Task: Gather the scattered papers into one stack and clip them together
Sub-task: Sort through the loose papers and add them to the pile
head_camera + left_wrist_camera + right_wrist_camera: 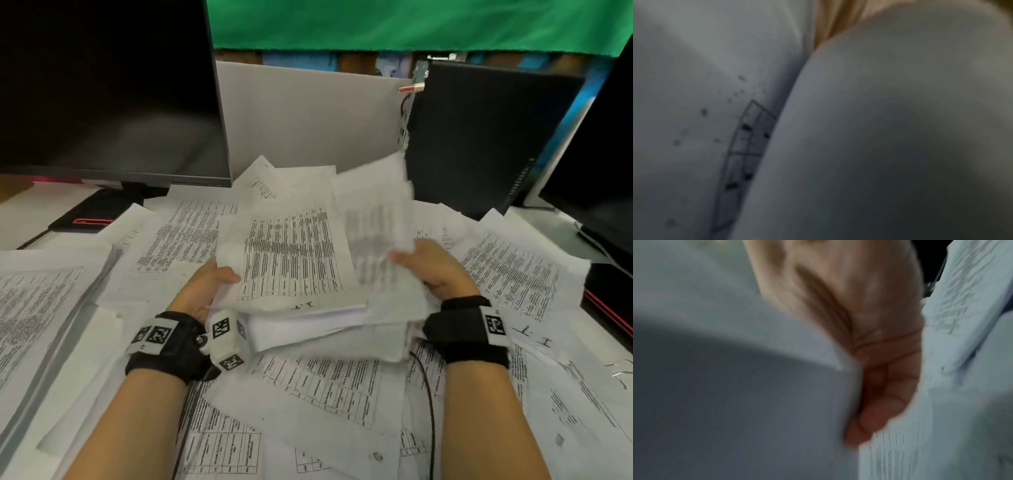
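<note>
While loose sheets [325, 383] crowd every side | left hand [205, 287], right hand [431, 270] clamp stack [294, 267] edges

The printed tables on the scattered papers [191, 233] are too blurred to read. A handwritten mark at the near edge of the top sheet [303, 305], seen upside down, resembles "1-T"; a similar one [534, 337] sits at 3 o'clock.

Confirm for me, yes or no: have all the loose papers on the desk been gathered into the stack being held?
No: many loose sheets lie spread around the stack, which the left hand and right hand hold.
</note>
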Action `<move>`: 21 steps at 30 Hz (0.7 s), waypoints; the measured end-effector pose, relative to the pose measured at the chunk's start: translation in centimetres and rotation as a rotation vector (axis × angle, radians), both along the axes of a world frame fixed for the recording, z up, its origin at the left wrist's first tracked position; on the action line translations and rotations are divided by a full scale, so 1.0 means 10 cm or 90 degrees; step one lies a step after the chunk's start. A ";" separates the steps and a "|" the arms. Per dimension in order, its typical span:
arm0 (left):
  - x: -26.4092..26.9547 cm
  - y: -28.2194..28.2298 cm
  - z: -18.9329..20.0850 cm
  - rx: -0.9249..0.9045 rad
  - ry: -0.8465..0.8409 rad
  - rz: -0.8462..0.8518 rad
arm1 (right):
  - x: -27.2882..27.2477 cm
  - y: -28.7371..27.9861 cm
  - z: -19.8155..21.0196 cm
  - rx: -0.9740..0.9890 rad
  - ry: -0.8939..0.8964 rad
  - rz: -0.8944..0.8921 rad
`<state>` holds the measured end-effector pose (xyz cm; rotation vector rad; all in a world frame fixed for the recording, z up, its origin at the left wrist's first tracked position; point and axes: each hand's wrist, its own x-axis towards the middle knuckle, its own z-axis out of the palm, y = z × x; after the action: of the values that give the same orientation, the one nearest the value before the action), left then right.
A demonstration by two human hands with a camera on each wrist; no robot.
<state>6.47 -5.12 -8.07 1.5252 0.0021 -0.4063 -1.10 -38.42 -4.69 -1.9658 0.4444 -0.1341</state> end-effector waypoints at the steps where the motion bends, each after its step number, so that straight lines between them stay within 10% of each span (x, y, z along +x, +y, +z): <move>1: 0.01 0.02 0.00 -0.004 0.003 0.007 | -0.02 -0.12 0.01 0.023 -0.111 -0.128; 6: -0.07 -0.05 0.04 0.061 0.011 -0.057 | -0.06 -0.38 -0.04 0.206 -0.395 -0.522; 13: -0.07 -0.04 0.06 0.106 0.012 -0.027 | -0.04 -0.29 0.01 0.310 -0.542 -0.643; 21: -0.02 -0.04 0.00 0.037 0.063 0.010 | 0.16 0.08 -0.15 0.244 -0.212 -0.160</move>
<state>6.23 -5.51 -8.04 1.5605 0.1039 -0.4722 0.46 -37.67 -6.15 -1.4724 0.4573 -0.4925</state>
